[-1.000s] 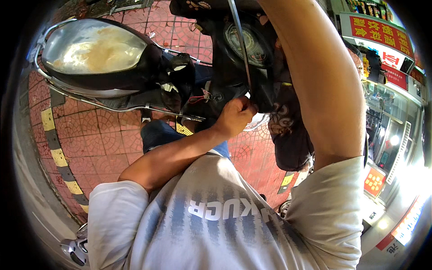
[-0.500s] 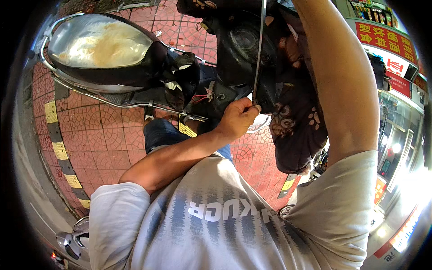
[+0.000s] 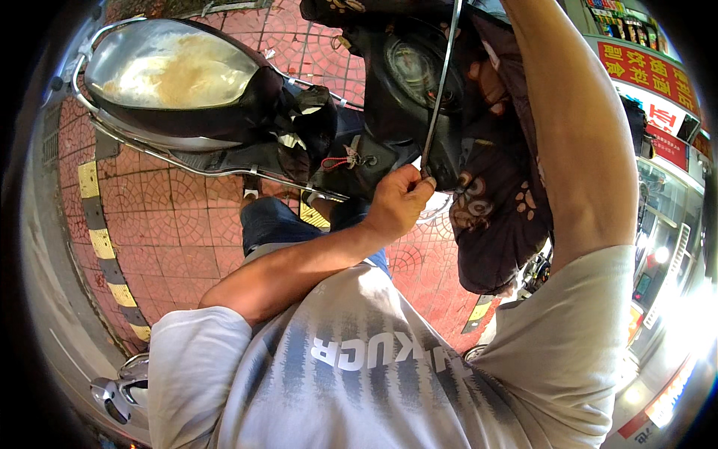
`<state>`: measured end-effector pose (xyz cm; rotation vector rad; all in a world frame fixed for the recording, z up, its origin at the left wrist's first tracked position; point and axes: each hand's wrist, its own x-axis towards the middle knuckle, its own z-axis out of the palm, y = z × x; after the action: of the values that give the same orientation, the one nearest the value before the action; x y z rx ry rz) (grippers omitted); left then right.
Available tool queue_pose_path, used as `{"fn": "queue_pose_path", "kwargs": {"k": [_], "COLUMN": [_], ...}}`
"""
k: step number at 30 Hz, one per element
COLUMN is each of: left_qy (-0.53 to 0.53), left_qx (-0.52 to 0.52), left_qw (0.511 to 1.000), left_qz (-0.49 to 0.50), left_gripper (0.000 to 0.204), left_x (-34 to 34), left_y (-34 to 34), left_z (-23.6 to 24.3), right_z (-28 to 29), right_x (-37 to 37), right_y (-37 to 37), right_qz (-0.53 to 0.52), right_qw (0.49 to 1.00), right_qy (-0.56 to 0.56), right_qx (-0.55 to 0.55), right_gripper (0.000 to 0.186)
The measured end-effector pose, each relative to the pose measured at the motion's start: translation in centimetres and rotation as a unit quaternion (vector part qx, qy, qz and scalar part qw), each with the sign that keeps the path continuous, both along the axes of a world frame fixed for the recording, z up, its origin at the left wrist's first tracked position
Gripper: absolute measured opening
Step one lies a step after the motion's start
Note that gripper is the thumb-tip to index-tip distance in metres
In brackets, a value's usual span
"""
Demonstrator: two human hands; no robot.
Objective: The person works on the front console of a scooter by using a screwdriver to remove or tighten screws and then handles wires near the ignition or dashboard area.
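Observation:
My left hand [image 3: 400,200] is closed in a pinch around the lower end of a thin metal rod [image 3: 443,82]. The rod slants up past the round dashboard gauge [image 3: 413,63] of a scooter and leaves the picture at the top. My right arm [image 3: 580,112] reaches up and away over the scooter's front; its hand lies outside the frame. Beside my left hand, a key with a red cord [image 3: 340,160] hangs at the scooter's dark front panel [image 3: 383,150]. A dark padded handlebar cover with paw prints [image 3: 497,217] lies to the right of the rod.
The scooter's seat [image 3: 168,67], shiny on top, stretches left, edged by a metal rail [image 3: 202,173]. Red paving [image 3: 164,224] lies below, with a yellow-and-black kerb strip [image 3: 99,241] at left. A lit shop front [image 3: 666,202] stands at right. Another scooter [image 3: 120,396] is at lower left.
The rod's upper part has swung slightly right, while its lower end stays in my left hand's pinch. The whole view has shifted a little.

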<state>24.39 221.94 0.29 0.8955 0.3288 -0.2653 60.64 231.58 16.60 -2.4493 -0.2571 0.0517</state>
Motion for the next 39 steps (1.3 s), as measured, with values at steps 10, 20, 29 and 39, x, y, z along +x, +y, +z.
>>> {"fn": "queue_pose_path", "kwargs": {"k": [10, 20, 29, 39], "left_qy": [0.003, 0.005, 0.036, 0.019], "left_qx": [0.052, 0.049, 0.024, 0.056], "left_qw": [0.999, 0.999, 0.997, 0.998], "left_qz": [0.002, 0.020, 0.056, 0.037], "left_gripper": [0.027, 0.023, 0.026, 0.022], "left_x": [-0.3, -0.4, -0.3, -0.5], "left_y": [-0.6, -1.2, -1.1, -0.7], "left_z": [-0.3, -0.8, -0.2, 0.1], "right_z": [-3.8, -2.7, -1.1, -3.7], "right_x": [10.3, 5.7, 2.2, 7.2], "right_y": [-4.2, -2.4, -1.1, -6.6], "right_qz": [0.329, 0.143, 0.020, 0.131], "right_qw": [0.565, 0.863, 0.967, 0.875], "right_qy": [-0.358, -0.193, -0.053, -0.181], "right_qx": [-0.666, -0.444, -0.249, -0.430], "right_gripper": [0.011, 0.010, 0.015, 0.019]}}
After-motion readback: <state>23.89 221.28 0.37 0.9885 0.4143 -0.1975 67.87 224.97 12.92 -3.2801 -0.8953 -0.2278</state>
